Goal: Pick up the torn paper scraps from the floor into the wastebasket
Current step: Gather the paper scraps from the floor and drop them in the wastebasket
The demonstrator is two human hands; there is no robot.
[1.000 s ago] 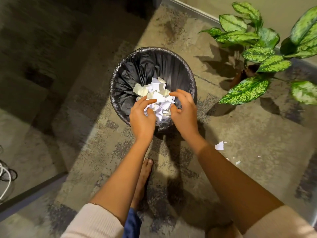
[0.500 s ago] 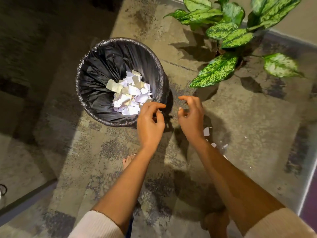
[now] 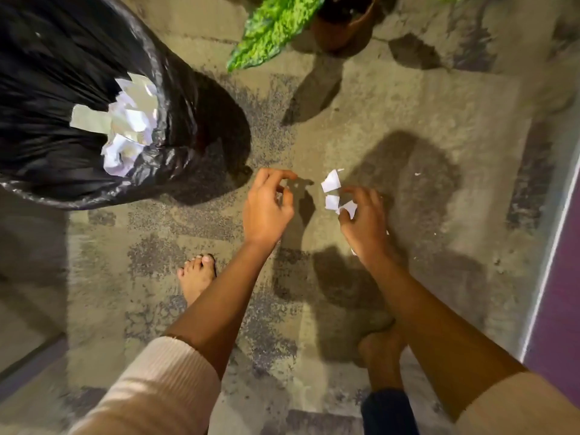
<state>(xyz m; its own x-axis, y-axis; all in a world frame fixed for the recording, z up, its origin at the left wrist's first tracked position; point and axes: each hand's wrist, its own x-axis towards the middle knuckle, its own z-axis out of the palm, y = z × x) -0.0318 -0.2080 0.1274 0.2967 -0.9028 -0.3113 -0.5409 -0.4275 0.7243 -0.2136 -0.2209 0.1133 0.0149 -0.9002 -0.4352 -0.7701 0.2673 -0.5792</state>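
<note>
Flanking the scraps (image 3: pixel 331 183) stand a wastebasket (image 3: pixel 175 89) and plant pot (image 3: pixel 342 29).

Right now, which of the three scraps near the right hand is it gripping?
The rightmost scrap, pinched in the right hand; the top scrap and middle scrap lie loose on the floor.

The wastebasket (image 3: pixel 47 73) is sitting left, paper scraps (image 3: pixel 125 120) lying inside; the potted plant (image 3: pixel 342 29) is standing behind; loose scraps (image 3: pixel 332 193) are lying between the left hand (image 3: pixel 266 205) and the right hand (image 3: pixel 364 221), perhaps touching the latter.
</note>
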